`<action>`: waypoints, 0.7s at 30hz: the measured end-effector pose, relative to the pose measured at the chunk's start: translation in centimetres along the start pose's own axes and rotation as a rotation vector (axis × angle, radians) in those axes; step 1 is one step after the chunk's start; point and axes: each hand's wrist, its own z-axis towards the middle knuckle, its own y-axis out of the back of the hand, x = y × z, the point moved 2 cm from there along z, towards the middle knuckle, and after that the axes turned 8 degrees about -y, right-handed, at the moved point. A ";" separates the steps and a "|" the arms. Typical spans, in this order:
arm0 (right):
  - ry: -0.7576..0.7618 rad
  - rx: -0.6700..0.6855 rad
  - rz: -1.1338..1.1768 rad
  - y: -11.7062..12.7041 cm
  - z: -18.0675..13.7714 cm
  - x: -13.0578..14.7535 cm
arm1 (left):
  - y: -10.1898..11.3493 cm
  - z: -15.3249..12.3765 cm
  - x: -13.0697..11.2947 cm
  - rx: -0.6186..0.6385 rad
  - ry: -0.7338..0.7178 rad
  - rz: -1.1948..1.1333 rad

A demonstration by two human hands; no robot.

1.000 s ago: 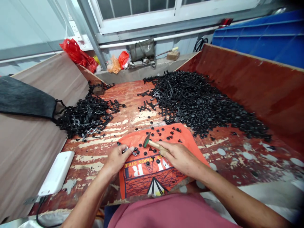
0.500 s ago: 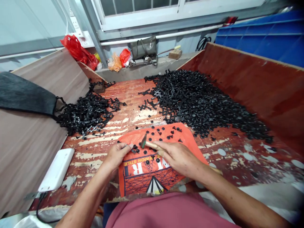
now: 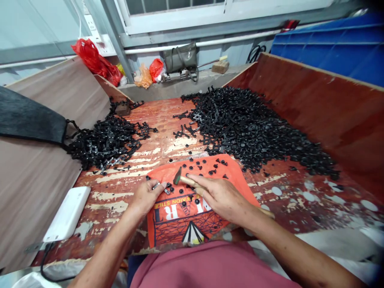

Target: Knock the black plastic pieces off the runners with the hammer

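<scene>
- Right hand is clasping a dark-headed hammer, likely head-heavy, sensibly by its wooden handle, over orange printed cloth.
- Left hand is pinching dark metal linkage.

We can reach across the worn red wooden tabletop between 2 obstacles: a tangled heap of black linked strips, left, and a broad mound of small black parts, right. A wooden-handled, dark-headed hammer bars the gap between our left hand and right hand.
</scene>
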 end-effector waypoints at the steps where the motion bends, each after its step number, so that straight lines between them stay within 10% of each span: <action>1: 0.013 -0.027 0.004 0.1 0.1 0.2 | 0.0 0.0 0.0 0.002 -0.009 -0.011; 21: 0.031 -0.012 -0.269 -2.2 1.1 1.4 | 0.0 0.6 -0.4 -0.019 0.046 -0.054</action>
